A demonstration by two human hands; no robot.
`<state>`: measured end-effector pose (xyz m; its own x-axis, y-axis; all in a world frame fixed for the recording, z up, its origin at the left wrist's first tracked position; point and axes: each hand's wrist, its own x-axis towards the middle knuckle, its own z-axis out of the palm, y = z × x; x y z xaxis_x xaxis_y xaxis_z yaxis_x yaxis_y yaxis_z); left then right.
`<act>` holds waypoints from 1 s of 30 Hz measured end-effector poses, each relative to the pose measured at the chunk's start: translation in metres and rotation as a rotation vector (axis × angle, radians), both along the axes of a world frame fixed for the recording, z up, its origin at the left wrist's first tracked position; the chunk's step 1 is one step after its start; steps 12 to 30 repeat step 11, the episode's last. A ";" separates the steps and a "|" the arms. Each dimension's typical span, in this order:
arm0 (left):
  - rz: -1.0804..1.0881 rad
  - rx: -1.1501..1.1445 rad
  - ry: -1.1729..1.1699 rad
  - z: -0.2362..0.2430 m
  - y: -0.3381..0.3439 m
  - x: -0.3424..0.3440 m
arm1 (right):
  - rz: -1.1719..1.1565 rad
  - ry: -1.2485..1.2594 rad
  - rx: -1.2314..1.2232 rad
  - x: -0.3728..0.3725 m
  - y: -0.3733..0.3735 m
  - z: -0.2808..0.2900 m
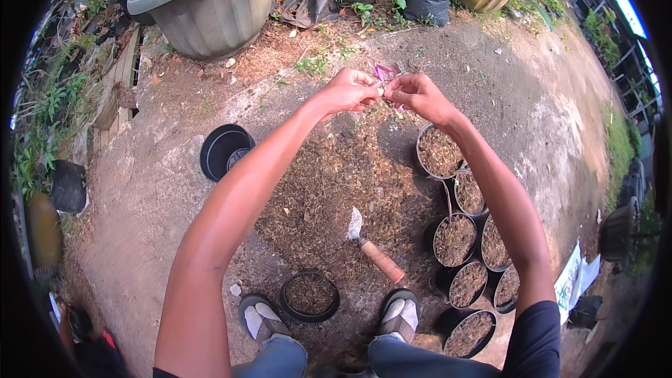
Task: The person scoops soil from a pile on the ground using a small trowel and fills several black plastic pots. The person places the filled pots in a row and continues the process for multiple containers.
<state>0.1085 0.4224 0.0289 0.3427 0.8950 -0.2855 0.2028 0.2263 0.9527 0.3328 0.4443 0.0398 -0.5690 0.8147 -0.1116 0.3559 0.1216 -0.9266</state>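
Out in front of me, my left hand (348,91) and my right hand (418,96) meet with fingertips pinched close together. Something small and thin is between them, too small to make out. Thin pink-purple strips (382,72) show just behind and below the fingers; whether they are held or lie on the ground I cannot tell. Beneath my arms is a spread of loose brown soil mix (315,196). A trowel (378,257) with a wooden handle and soil-smeared blade lies on it. Between my feet stands a black pot (309,316) with soil in it.
Several black pots filled with soil (453,239) stand grouped at the right. An upright pair of nested black pots (222,150) is at the left. Large grey planters (210,10) line the far side. A person (91,336) is partly visible at the lower left.
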 end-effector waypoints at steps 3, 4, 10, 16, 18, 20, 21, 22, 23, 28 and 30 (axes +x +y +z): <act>-0.025 0.009 0.120 0.034 -0.021 -0.004 | 0.064 -0.189 0.159 -0.001 -0.022 0.014; -0.056 0.026 0.150 0.045 -0.030 -0.009 | 0.075 -0.234 0.224 -0.007 -0.033 0.023; -0.210 0.000 0.151 0.128 -0.076 -0.007 | 0.079 -0.308 0.363 -0.009 -0.088 0.078; -0.201 0.034 0.161 0.150 -0.080 -0.009 | 0.087 -0.279 0.366 -0.009 -0.098 0.092; -0.201 0.034 0.161 0.150 -0.080 -0.009 | 0.087 -0.279 0.366 -0.009 -0.098 0.092; -0.201 0.034 0.161 0.150 -0.080 -0.009 | 0.087 -0.279 0.366 -0.009 -0.098 0.092; -0.201 0.034 0.161 0.150 -0.080 -0.009 | 0.087 -0.279 0.366 -0.009 -0.098 0.092; -0.201 0.034 0.161 0.150 -0.080 -0.009 | 0.087 -0.279 0.366 -0.009 -0.098 0.092; -0.201 0.034 0.161 0.150 -0.080 -0.009 | 0.087 -0.279 0.366 -0.009 -0.098 0.092; -0.201 0.034 0.161 0.150 -0.080 -0.009 | 0.087 -0.279 0.366 -0.009 -0.098 0.092; -0.201 0.034 0.161 0.150 -0.080 -0.009 | 0.087 -0.279 0.366 -0.009 -0.098 0.092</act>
